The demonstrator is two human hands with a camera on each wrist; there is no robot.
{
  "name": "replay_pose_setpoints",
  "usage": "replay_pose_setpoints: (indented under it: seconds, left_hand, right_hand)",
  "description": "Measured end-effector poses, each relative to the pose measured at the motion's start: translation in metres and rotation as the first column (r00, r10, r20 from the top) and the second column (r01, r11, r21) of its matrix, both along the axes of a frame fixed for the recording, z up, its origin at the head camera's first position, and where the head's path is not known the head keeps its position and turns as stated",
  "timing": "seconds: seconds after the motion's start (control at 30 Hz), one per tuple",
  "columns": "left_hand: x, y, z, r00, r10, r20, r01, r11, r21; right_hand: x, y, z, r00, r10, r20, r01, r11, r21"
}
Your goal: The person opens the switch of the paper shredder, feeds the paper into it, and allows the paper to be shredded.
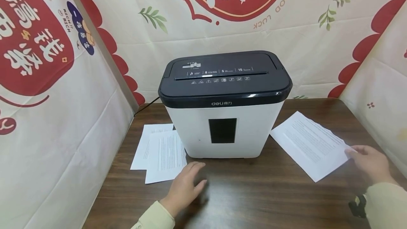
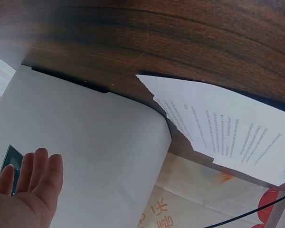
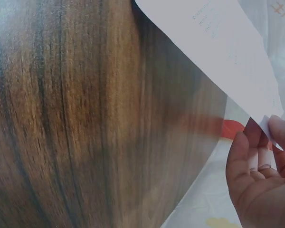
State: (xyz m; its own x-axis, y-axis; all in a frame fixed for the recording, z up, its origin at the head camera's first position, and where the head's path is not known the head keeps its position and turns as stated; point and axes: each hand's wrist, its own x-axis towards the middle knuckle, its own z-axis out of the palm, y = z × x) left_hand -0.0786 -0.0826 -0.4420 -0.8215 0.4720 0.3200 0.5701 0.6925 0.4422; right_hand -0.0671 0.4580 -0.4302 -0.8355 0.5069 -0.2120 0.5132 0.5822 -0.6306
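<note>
Currently, the right hand (image 1: 370, 162) pinches 1 corner of the printed paper (image 1: 313, 144), which is at 4 o'clock from the shredder (image 1: 194, 126). The left hand (image 1: 183, 189), at 7 o'clock from it, has relaxed fingers and holds nothing. For good lifting, the pinch should be firm and the corner raised slowly, avoiding a crease.

The paper (image 1: 310, 142) is white, the table (image 1: 254, 193) wood-grained brown.
</note>
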Motion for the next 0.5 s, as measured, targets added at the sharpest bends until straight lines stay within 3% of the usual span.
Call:
replay_pose_setpoints:
  seconds: [0.5]
  left_hand:
    - [0.0, 0.014, 0.007, 1.0, -0.018, 0.0, 0.018, 0.999, 0.033]
  right_hand:
    - [0.008, 0.013, 0.013, 0.993, 0.05, -0.108, -0.042, 0.996, 0.08]
